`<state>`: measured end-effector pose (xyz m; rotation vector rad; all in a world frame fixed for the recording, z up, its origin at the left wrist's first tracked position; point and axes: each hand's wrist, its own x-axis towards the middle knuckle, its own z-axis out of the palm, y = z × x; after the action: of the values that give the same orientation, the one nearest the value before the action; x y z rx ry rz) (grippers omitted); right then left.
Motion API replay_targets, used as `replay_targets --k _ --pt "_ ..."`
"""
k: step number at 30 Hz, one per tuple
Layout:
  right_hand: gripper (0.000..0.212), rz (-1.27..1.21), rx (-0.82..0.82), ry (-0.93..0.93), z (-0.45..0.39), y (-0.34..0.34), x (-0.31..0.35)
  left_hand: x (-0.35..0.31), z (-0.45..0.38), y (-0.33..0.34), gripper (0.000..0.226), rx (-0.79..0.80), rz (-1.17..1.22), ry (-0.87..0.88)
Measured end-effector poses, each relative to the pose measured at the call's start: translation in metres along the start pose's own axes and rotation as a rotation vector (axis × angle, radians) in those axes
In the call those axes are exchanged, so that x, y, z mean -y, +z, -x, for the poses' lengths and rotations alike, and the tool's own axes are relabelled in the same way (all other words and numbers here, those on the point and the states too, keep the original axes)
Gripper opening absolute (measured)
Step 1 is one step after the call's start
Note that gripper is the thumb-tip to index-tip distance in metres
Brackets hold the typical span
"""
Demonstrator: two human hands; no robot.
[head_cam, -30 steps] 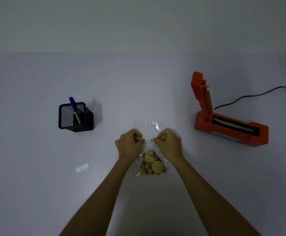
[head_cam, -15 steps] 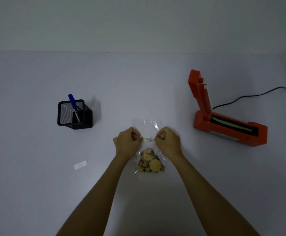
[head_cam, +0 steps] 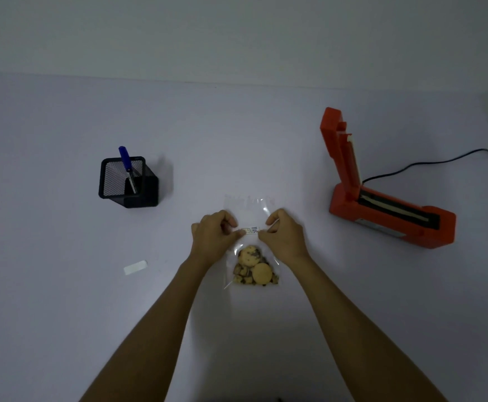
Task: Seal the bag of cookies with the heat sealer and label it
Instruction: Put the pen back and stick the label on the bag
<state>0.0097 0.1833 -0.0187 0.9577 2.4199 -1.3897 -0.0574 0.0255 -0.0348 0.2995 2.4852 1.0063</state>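
The label (head_cam: 251,230) on the clear bag (head_cam: 248,204) carries dark handwriting too small to read.

- The bench (head_cam: 63,329) is big, flat and pale.
- A plain pale wall (head_cam: 237,33) stands at the far edge.
- The light is dim.

We see open white table (head_cam: 266,140) beyond the clear bag; the black mesh pen holder (head_cam: 128,182) blocks left, the orange heat sealer (head_cam: 388,210), lid seemingly raised, blocks right.
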Motion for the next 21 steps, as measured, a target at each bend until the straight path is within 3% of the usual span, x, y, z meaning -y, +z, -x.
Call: replay_targets --k 8,11,14,18,21 --pt "0.022 -0.015 0.048 0.015 0.001 -0.005 0.003 -0.002 0.004 0.0 0.017 -0.03 0.018 -0.018" --pt "0.021 -0.07 0.127 -0.013 0.007 -0.016 0.006 0.002 0.017 -0.003 0.02 -0.113 0.071 0.004" --pt "0.025 -0.085 0.072 -0.041 0.02 -0.027 0.006 0.005 0.034 -0.006 0.02 -0.193 0.115 -0.076" --pt "0.043 -0.066 0.002 0.081 0.04 -0.027 -0.007 0.007 0.057 -0.006 0.015 -0.176 0.19 -0.228" --pt "0.041 -0.105 0.032 0.197 0.052 -0.015 -0.023 0.011 0.067 0.0 0.025 -0.117 0.223 -0.29"
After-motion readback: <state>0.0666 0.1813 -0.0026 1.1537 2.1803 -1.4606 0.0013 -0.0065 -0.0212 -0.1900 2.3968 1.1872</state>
